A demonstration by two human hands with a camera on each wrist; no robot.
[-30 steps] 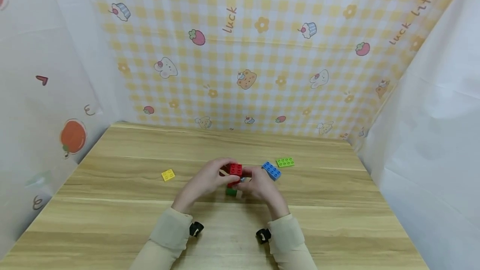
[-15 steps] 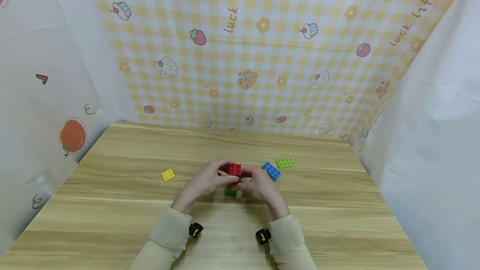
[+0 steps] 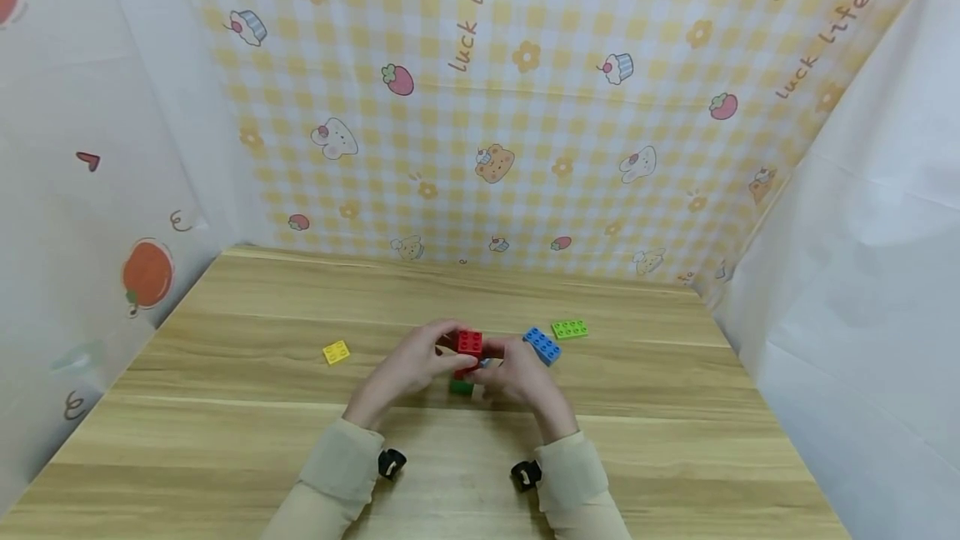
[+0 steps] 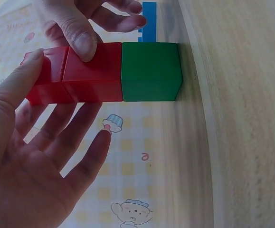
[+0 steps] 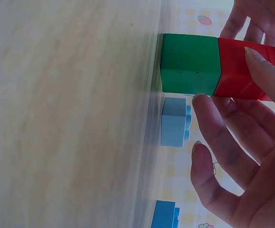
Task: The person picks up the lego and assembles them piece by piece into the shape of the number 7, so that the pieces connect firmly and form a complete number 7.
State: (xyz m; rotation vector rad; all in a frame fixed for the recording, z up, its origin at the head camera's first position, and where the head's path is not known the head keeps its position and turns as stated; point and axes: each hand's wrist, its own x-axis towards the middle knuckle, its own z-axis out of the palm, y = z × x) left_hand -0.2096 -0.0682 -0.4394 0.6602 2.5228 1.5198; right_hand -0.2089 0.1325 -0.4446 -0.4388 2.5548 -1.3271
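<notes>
A tower of building blocks stands on the wooden table: a green block [image 4: 151,71] at the bottom, a red block [image 4: 97,76] on it and another red block [image 3: 470,342] at the top. With thumb and fingers, my left hand [image 3: 408,367] holds the top red block from the left. My right hand [image 3: 523,375] pinches the middle red block from the right, its thumb in front. The lower fingers of the right hand are spread beside the green block. In the head view the hands cover much of the tower's lower part.
Just right of the tower sits a light blue brick [image 5: 173,122], mostly hidden in the head view. Beyond the right hand lie a blue brick [image 3: 542,346] and a flat lime green plate [image 3: 570,329]. A flat yellow plate [image 3: 336,352] lies to the left. Patterned cloth [image 3: 495,107] hangs behind the table.
Both hands keep their hold on the red blocks, and the tower stays in place. The head view has tilted slightly; the loose bricks have not moved.
</notes>
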